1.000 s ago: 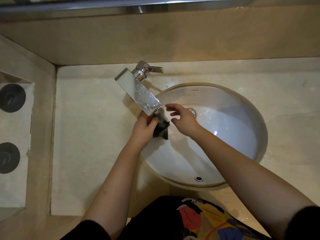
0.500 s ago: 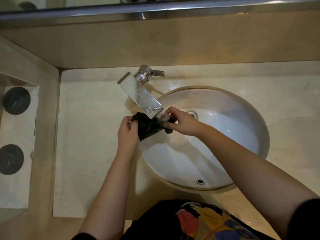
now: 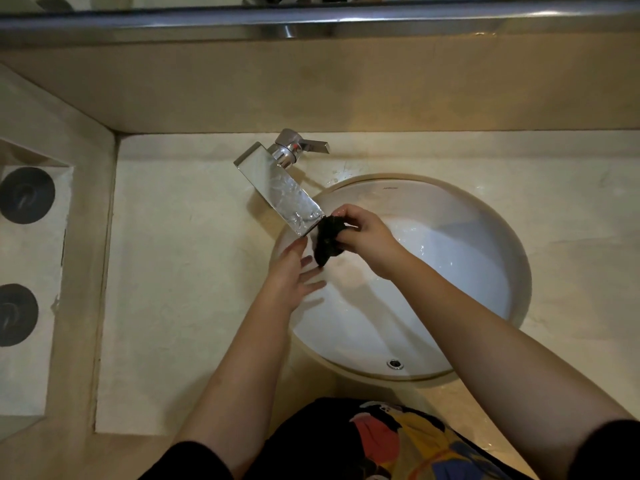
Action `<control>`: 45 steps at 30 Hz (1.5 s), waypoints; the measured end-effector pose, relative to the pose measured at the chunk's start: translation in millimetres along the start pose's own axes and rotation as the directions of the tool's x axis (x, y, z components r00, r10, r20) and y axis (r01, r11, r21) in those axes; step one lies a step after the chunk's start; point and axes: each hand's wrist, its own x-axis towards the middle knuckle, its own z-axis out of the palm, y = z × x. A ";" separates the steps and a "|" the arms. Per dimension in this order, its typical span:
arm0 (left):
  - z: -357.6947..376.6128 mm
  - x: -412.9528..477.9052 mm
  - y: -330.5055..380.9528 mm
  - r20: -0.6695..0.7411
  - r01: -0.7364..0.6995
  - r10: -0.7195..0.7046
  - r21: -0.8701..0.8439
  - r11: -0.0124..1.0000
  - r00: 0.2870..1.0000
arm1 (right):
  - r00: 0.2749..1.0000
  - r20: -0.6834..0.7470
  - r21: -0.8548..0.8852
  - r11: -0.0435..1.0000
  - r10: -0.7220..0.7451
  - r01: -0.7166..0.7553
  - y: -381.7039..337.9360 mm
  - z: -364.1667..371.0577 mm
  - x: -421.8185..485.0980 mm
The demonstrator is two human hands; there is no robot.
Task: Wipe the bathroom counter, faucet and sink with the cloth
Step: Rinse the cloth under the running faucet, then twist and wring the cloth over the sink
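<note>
Here, my right hand (image 3: 367, 233) grips the bunched black cloth (image 3: 325, 242) just beside the tip of the faucet spout (image 3: 287, 192), at 10 o'clock over the sink (image 3: 450, 271). My left hand (image 3: 291, 275) hovers at the cloth's 7 o'clock, fingers straight and spread.

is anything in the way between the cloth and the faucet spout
Nothing visible. The right hand grips the bunched black cloth right beside the outlet end of the faucet spout, with no gap showing. The left hand is open just below the spout, beside the cloth, not between them.
</note>
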 end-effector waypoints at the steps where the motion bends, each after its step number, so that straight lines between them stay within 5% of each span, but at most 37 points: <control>1: 1.6 -0.9 2.3 0.052 0.009 -0.005 -0.067 0.998 0.999 | 1.000 0.018 0.054 0.998 0.022 -0.023 -0.7 0.9 -1.7; 4: 1.5 1.7 5.5 0.095 -0.033 0.044 -0.115 0.993 0.994 | 0.997 0.052 0.134 0.988 0.065 -0.071 0.7 -1.3 -4.0; 10: -5.2 4.4 9.0 -0.057 -0.319 0.325 0.100 0.943 0.944 | 0.965 -0.004 0.012 0.965 0.260 -0.260 12.2 -19.3 -2.7; 13: -6.6 3.7 8.8 -0.056 -0.433 0.451 0.194 0.880 0.891 | 0.939 -0.100 0.121 0.940 0.330 -0.318 13.4 -15.9 -1.5; 17: -10.1 0.5 7.2 -0.100 -0.482 0.525 0.283 0.829 0.845 | 0.963 -0.142 0.062 0.973 0.231 -0.224 7.7 -8.6 2.2; 21: -13.0 -4.3 8.4 -0.107 -0.355 0.370 0.138 0.925 0.923 | 0.979 -0.150 -0.041 0.989 0.135 -0.143 -0.9 -7.5 1.8; 24: -13.7 -6.0 9.4 -0.123 -0.356 0.366 0.091 0.930 0.923 | 0.975 -0.200 -0.289 0.945 0.095 -0.152 -8.8 -11.3 2.5; 30: -11.3 -19.2 9.0 -0.041 -0.530 0.605 0.437 0.727 0.795 | 0.953 -0.132 -0.585 0.797 -0.274 0.148 -73.8 -11.3 22.2; 34: -26.1 -23.4 11.9 0.065 -0.549 0.696 0.668 0.502 0.715 | 0.976 -0.065 -0.583 0.802 -0.207 0.131 -95.9 1.9 31.2; 40: -31.4 -52.3 17.3 0.074 -0.624 0.706 0.538 0.567 0.705 | 0.980 -0.061 -0.567 0.815 -0.189 0.122 -95.6 10.3 8.9; 45: -24.1 -78.1 21.6 0.198 -0.631 0.633 0.508 0.587 0.748 | 0.991 0.015 -0.379 0.917 -0.130 0.126 -74.9 -1.9 -30.8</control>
